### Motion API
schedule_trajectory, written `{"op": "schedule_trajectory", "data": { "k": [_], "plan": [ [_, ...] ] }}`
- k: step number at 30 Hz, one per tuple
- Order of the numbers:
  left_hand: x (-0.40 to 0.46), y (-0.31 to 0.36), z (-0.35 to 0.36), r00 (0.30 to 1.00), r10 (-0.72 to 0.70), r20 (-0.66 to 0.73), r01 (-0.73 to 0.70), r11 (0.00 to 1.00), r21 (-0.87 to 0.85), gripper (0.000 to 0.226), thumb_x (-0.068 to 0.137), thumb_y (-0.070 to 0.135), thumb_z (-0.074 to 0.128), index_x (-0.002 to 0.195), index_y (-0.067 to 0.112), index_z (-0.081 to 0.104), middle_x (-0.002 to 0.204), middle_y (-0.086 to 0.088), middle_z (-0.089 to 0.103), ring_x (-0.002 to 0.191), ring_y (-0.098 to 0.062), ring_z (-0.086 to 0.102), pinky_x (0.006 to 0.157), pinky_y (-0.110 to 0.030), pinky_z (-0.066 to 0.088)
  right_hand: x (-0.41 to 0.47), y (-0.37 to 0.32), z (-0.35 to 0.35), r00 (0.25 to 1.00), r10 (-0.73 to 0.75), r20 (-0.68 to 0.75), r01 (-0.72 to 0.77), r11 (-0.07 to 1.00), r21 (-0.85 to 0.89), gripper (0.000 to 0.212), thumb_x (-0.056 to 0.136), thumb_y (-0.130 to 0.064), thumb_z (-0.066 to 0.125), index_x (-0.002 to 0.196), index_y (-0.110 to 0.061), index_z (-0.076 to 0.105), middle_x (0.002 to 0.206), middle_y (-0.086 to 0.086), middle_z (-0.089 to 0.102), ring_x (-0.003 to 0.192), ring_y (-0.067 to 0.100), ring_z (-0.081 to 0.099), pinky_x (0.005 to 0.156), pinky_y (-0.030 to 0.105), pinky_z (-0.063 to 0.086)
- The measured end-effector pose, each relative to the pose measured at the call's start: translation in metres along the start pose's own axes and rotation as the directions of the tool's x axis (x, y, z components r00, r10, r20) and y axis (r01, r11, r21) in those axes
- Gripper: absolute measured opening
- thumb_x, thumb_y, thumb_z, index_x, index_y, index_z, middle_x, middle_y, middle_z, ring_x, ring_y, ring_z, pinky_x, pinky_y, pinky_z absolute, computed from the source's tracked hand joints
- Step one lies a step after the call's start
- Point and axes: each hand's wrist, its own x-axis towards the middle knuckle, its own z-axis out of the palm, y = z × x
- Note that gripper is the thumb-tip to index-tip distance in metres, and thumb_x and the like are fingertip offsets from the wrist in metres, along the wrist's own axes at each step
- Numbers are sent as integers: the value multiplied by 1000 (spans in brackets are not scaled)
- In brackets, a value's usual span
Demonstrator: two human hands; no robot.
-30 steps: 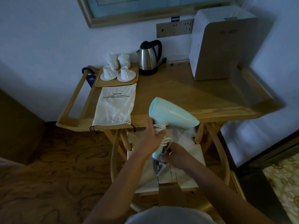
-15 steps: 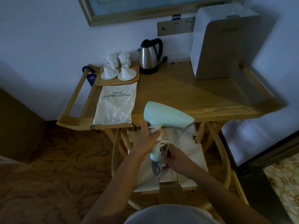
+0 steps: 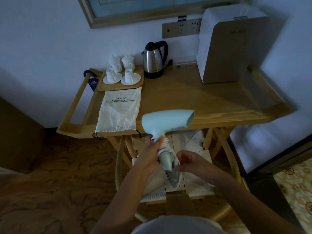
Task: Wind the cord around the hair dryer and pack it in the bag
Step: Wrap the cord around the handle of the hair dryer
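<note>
A pale mint hair dryer [image 3: 167, 121] is held upright in front of the table edge, nozzle pointing right. Its white cord [image 3: 164, 142] is coiled in several turns around the handle. My left hand [image 3: 150, 153] grips the handle over the coils. My right hand [image 3: 187, 162] pinches the loose end of the cord beside the lower handle, where a loop hangs down. The white drawstring bag [image 3: 119, 109] lies flat on the left part of the wooden table [image 3: 211, 102], mouth toward me, apart from both hands.
A steel kettle [image 3: 154, 59] and a tray of white cups [image 3: 120, 74] stand at the table's back left. A white appliance [image 3: 231, 46] stands at the back right. A chair with a woven seat [image 3: 195, 184] is under my hands.
The dryer has swung so its nozzle points more to the right and sits a little higher. My right hand has moved the cord end round the lower handle.
</note>
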Motion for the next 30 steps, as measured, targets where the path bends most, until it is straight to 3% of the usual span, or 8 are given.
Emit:
{"op": "schedule_trajectory", "data": {
  "k": [4, 7, 9, 12, 15, 20, 25, 30],
  "plan": [
    [2, 8, -5, 1000, -25, 4, 25, 994, -107, 21, 95, 13, 49, 115, 17, 45, 87, -7, 60, 73, -20, 59, 64, -36, 52, -15, 14, -4, 999, -35, 23, 28, 973, 229, 17, 77, 6, 64, 94, 9, 60, 89, 11, 65, 86, 24, 62, 77, 29, 54],
    [1, 11, -9, 1000, -26, -15, 25, 999, -20, 20, 94, 15, 52, 112, 17, 46, 89, -6, 61, 69, -18, 64, 67, -38, 53, -8, 22, -14, 977, -92, -192, 66, 988, -139, 11, 77, -2, 68, 87, -6, 66, 88, 4, 66, 83, 13, 64, 75, 25, 53],
    [0, 9, -9, 1000, -18, -14, 18, 1000, -9, 16, 93, 12, 52, 107, 18, 48, 91, -6, 60, 71, -18, 64, 65, -37, 56, -1, 28, -25, 893, -239, -382, 18, 865, -501, 10, 82, -9, 66, 87, -18, 65, 91, -1, 66, 85, 10, 62, 79, 27, 52],
    [0, 5, -7, 1000, -11, -14, 9, 993, -117, 18, 94, 9, 50, 107, 22, 50, 93, -6, 58, 79, -20, 59, 70, -40, 54, 4, 32, -30, 794, -421, -440, -23, 702, -712, 12, 85, -6, 59, 91, -15, 65, 91, -2, 63, 85, 13, 58, 79, 33, 53],
    [2, 5, -5, 998, -6, -55, -3, 985, -175, 24, 94, 10, 50, 115, 20, 49, 90, -6, 58, 76, -19, 59, 61, -35, 56, 5, 30, -21, 896, -273, -350, -53, 718, -694, 22, 86, -13, 60, 106, -20, 62, 106, -1, 63, 95, 9, 56, 86, 26, 48],
    [1, 6, -4, 998, 21, -65, -30, 990, -141, 31, 94, 10, 50, 124, 17, 44, 92, -7, 59, 79, -19, 60, 68, -37, 53, 8, -6, -2, 962, -143, -234, 74, 957, -281, 52, 85, -25, 64, 130, -38, 42, 124, -13, 49, 116, 10, 51, 97, 31, 46],
    [1, 6, 9, 994, 80, -78, -89, 989, -121, 21, 95, 9, 49, 115, 16, 48, 95, -9, 60, 82, -20, 62, 72, -36, 54, 13, -24, 21, 959, -241, -147, 145, 867, -476, 91, 73, -25, 77, 145, -32, 21, 135, -6, 51, 101, 10, 63, 87, 22, 52],
    [1, 8, 18, 995, 88, -46, -96, 976, -196, 15, 96, 12, 44, 110, 15, 50, 99, -11, 60, 86, -21, 62, 77, -37, 53, 13, -26, 22, 917, -340, -209, 195, 839, -509, 86, 75, -24, 74, 145, -25, 24, 131, -7, 51, 104, 5, 54, 86, 15, 46]
  ]
}}
